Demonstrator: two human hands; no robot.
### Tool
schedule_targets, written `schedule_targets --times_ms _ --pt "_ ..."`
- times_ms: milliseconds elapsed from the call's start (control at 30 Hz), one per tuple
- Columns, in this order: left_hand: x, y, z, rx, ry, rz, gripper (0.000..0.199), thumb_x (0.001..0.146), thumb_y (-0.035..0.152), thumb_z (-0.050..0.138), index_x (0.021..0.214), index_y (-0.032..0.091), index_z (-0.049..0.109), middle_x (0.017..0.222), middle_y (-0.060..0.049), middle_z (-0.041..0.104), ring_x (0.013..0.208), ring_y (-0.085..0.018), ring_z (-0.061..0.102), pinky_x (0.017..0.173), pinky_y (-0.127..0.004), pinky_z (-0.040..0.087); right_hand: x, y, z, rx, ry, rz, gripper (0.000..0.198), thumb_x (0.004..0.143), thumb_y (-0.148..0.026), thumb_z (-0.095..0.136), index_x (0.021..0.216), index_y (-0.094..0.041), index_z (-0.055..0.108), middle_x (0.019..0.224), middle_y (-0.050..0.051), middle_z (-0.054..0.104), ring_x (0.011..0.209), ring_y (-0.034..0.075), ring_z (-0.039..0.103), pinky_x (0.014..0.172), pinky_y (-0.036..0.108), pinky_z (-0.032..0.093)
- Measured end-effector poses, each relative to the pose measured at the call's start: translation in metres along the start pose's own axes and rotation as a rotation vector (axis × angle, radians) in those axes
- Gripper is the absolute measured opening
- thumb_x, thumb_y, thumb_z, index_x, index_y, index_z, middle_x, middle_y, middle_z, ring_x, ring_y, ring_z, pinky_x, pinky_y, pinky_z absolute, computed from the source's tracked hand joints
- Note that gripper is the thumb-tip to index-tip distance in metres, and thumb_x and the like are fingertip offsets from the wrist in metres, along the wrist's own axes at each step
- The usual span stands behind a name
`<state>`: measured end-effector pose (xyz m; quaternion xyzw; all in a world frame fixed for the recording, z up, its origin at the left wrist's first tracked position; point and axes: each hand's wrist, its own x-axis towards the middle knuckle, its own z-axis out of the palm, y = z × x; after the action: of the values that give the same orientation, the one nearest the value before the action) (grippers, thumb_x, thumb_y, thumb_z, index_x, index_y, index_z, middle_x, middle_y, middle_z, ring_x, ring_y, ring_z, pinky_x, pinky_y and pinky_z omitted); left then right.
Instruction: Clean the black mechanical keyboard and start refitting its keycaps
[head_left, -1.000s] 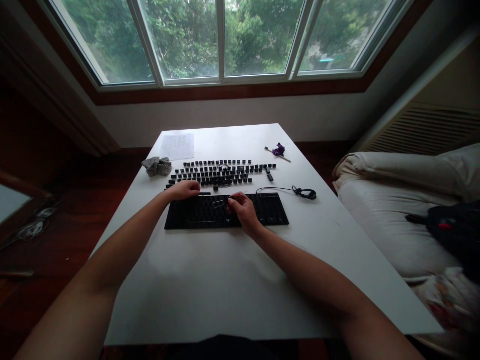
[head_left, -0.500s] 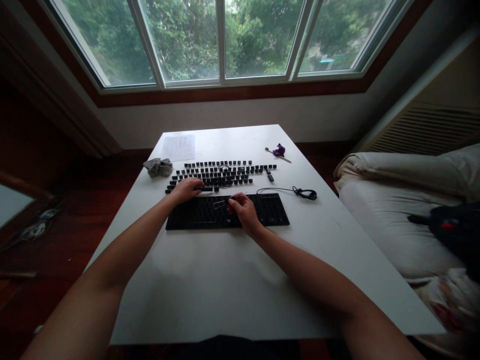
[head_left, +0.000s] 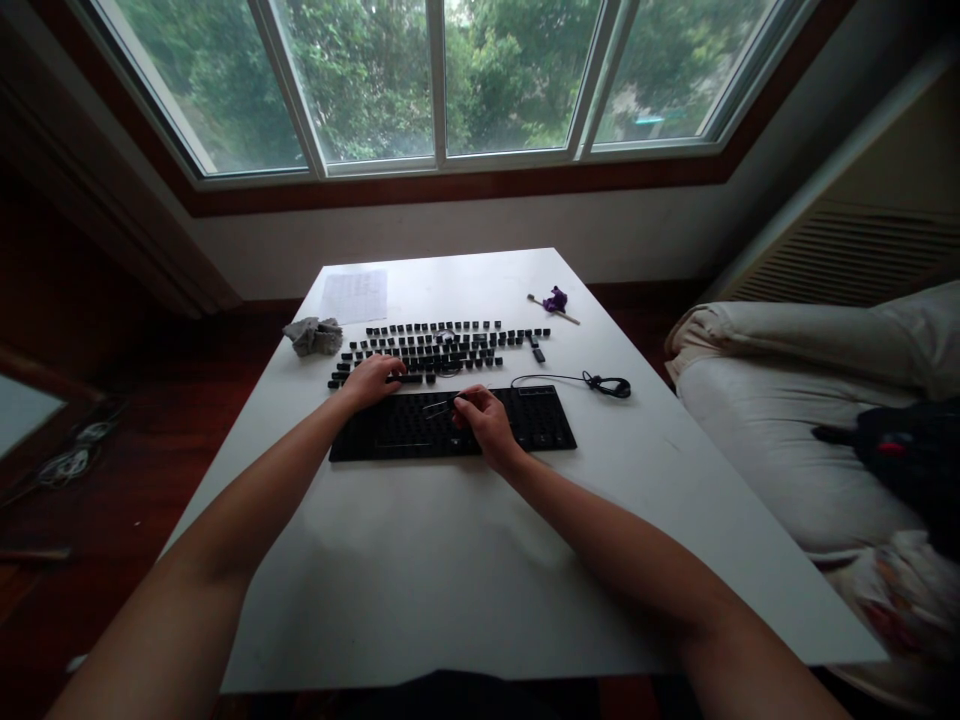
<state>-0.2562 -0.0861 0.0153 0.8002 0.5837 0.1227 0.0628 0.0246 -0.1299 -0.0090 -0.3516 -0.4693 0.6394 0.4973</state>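
Note:
A black keyboard [head_left: 409, 430] lies across the white table, with most of its keycaps off. Over it, my right hand [head_left: 484, 420] is closed around a wire keycap puller [head_left: 435, 408], whose thin loops point left. My left hand [head_left: 371, 380] rests just behind the keyboard's back edge, fingers bent at the left end of a long black space bar keycap [head_left: 410, 378]. Its fingertips appear to pinch this keycap, which lies on the table in the front row of loose keycaps [head_left: 442, 348]. The puller's tips are dark and hard to make out against the keyboard.
The keyboard's coiled cable [head_left: 611, 386] lies to the right. A grey cloth [head_left: 313, 336] and a printed paper sheet [head_left: 354, 296] are at the back left. A brush [head_left: 566, 314] with a purple crumpled thing [head_left: 555, 299] lies at the back right. A couch [head_left: 750, 430] stands beside the table [head_left: 450, 580].
The whole view has shifted very slightly. Both hands keep nearly the same places, the left at the long keycap and the right with the puller over the keyboard.

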Motion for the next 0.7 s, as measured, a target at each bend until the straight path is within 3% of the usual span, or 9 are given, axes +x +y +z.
schedule_targets --times_ms 267,500,600,700 --pt "-0.012 0.028 -0.005 -0.067 0.142 -0.002 0.020 0.090 0.027 0.056 0.105 0.023 0.069 0.110 -0.007 0.065 0.105 -0.024 0.058 0.097 -0.040 0.046 -0.001 -0.001 0.001 0.004 0.003 0.002 0.032 0.073 -0.045 0.077 0.087 -0.021 0.059 0.071 -0.003 0.061 0.060 0.014 0.059 0.055 0.027 0.049" --pt "-0.060 0.087 0.003 -0.099 0.061 0.174 0.028 0.090 0.041 0.063 0.115 0.028 0.068 0.122 -0.008 0.064 0.117 -0.028 0.054 0.103 -0.047 0.044 0.015 -0.023 -0.007 0.014 0.081 -0.028 0.032 0.071 -0.043 0.076 0.087 -0.022 0.058 0.076 -0.003 0.064 0.067 0.016 0.065 0.058 0.028 0.052" --pt "-0.075 0.100 0.009 -0.067 0.013 0.246 0.052 0.083 0.054 0.070 0.128 0.031 0.062 0.134 -0.010 0.058 0.125 -0.032 0.051 0.109 -0.051 0.038 0.023 -0.043 -0.015 -0.088 -0.049 -0.071 0.028 0.075 -0.041 0.074 0.090 -0.023 0.059 0.077 -0.002 0.067 0.069 0.017 0.066 0.062 0.030 0.053" --pt "-0.082 0.099 0.014 -0.022 0.003 0.266 0.066 0.080 0.058 0.072 0.137 0.031 0.056 0.143 -0.012 0.052 0.131 -0.034 0.047 0.112 -0.052 0.033 0.022 -0.058 -0.019 -0.298 -0.313 -0.069 0.024 0.074 -0.038 0.076 0.087 -0.021 0.064 0.072 -0.001 0.068 0.065 0.017 0.064 0.062 0.030 0.051"
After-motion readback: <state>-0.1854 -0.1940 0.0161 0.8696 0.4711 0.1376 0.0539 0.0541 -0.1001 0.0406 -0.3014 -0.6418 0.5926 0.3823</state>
